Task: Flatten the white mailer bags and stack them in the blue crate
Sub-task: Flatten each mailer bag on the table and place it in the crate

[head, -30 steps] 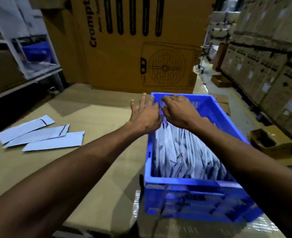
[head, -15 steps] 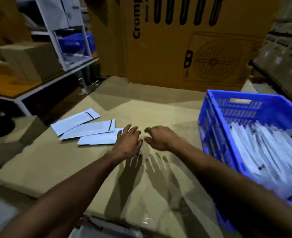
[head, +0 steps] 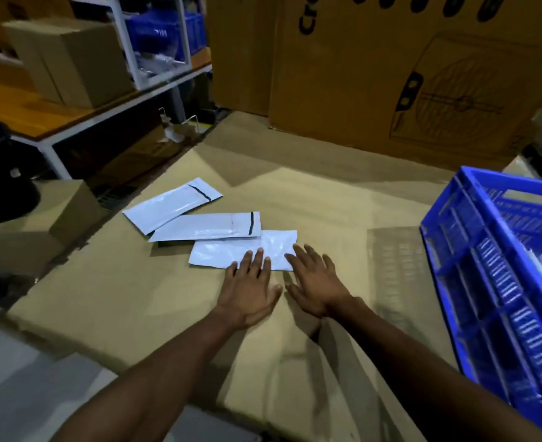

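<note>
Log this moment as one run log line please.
left hand open on nearest mailer | right hand open at its edge | blue crate right

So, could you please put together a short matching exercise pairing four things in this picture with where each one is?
Things:
1. nearest mailer bag
2. farthest mailer bag
3. blue crate
4. small cardboard box

Places:
A. on the wooden shelf at upper left
B. at the right edge of the cardboard work surface
C. under the fingers of the left hand
D. leftmost of the three bags, black stripe near its far end

Pairs: 1-C, 2-D, 3-B, 4-A
</note>
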`<state>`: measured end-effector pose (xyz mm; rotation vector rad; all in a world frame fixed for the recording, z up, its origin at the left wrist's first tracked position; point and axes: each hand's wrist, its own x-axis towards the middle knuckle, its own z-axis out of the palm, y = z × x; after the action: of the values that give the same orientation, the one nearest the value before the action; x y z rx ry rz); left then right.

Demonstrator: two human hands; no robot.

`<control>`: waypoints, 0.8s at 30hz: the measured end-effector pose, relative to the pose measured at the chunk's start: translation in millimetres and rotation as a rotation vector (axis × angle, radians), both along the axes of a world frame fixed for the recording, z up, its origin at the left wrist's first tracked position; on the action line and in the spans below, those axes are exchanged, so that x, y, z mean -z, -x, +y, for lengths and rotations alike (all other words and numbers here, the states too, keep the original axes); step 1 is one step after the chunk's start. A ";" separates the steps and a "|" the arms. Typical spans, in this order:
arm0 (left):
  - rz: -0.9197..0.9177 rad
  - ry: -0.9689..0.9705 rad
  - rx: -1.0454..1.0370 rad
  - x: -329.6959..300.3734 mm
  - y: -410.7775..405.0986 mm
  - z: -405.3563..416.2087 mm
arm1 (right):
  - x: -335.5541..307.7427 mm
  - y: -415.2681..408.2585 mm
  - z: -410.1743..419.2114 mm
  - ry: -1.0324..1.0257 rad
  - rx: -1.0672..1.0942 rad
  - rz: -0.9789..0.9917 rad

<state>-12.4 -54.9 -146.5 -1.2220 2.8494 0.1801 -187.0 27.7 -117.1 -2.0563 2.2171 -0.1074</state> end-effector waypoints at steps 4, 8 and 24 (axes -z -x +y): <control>0.105 0.090 0.082 2.4 3.6 21.5 | 10.2 7.5 5.2 0.038 -0.008 -0.019; 0.285 0.231 0.286 8.3 0.7 37.8 | 26.4 22.0 25.6 0.036 -0.003 -0.035; 0.345 0.232 0.279 7.7 -3.4 11.8 | 22.9 49.9 90.7 0.192 -0.096 -0.062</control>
<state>-9.0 -43.1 -154.2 -0.8758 3.3844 0.0552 -236.9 118.5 -140.0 -2.2186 2.1426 -0.3844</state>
